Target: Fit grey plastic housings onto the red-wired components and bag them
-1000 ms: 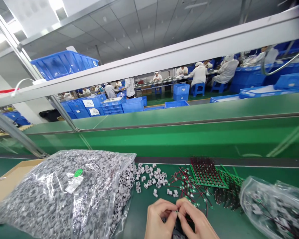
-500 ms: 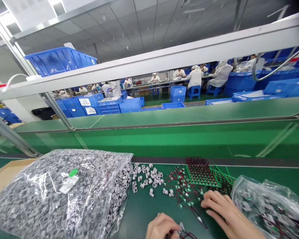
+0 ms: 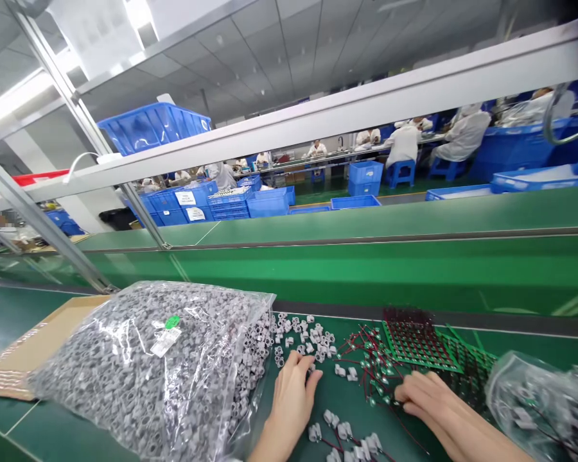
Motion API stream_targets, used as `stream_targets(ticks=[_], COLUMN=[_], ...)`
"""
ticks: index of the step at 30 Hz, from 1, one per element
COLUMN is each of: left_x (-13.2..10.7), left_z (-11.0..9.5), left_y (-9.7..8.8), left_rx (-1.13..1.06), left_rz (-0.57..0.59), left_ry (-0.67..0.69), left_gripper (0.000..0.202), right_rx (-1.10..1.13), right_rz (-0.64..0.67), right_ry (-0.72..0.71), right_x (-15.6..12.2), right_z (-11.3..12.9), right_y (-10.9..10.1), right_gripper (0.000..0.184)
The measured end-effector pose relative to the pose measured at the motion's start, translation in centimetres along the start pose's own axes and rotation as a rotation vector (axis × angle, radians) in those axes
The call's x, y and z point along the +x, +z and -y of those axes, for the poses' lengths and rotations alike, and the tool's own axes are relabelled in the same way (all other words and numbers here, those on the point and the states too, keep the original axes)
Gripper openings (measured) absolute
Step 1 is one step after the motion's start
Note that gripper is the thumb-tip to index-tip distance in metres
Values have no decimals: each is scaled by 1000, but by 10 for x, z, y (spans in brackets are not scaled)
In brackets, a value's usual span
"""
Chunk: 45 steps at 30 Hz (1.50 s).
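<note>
My left hand [image 3: 291,394] reaches forward onto the green mat, fingertips pinched at a small grey plastic piece among the loose grey pieces [image 3: 304,339] spilled from the big clear bag [image 3: 164,369]. My right hand [image 3: 426,396] lies on the tangle of small green wired parts [image 3: 370,369] with red leads, fingers curled over them. Several finished pieces with wires [image 3: 349,439] lie near the front edge between my hands.
Green grid boards [image 3: 417,340] lie behind my right hand. A second clear bag of wired parts [image 3: 542,404] sits at the right. A cardboard sheet [image 3: 33,350] is under the big bag. Behind runs a green conveyor [image 3: 366,263]; people in white work at far tables.
My left hand moved from the front edge forward to the loose grey pieces. My right hand stayed on the wired parts. The finished pieces now show near the front edge.
</note>
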<state>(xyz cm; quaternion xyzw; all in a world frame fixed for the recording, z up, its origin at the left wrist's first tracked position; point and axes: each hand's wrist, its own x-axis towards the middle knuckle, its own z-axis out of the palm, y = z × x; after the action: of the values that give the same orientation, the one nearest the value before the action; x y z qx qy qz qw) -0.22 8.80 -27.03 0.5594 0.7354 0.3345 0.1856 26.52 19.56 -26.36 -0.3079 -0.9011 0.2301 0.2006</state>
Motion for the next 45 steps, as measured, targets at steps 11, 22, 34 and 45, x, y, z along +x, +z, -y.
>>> stream_targets(ticks=[11, 22, 34, 45], left_x=[4, 0, -5, -9], left_z=[-10, -16, -19, -9], left_y=[7, 8, 16, 26], left_rx=[-653, -1194, -1147, -1029], left_rz=[44, 69, 197, 206], left_ry=[-146, -343, -289, -66], left_gripper=[28, 42, 46, 38], right_rx=[245, 396, 321, 564], right_rz=[132, 88, 61, 148], right_ry=[216, 214, 149, 348], right_x=[29, 34, 34, 37], right_z=[38, 56, 69, 66], right_y=[28, 41, 58, 58], right_gripper=[39, 36, 32, 32])
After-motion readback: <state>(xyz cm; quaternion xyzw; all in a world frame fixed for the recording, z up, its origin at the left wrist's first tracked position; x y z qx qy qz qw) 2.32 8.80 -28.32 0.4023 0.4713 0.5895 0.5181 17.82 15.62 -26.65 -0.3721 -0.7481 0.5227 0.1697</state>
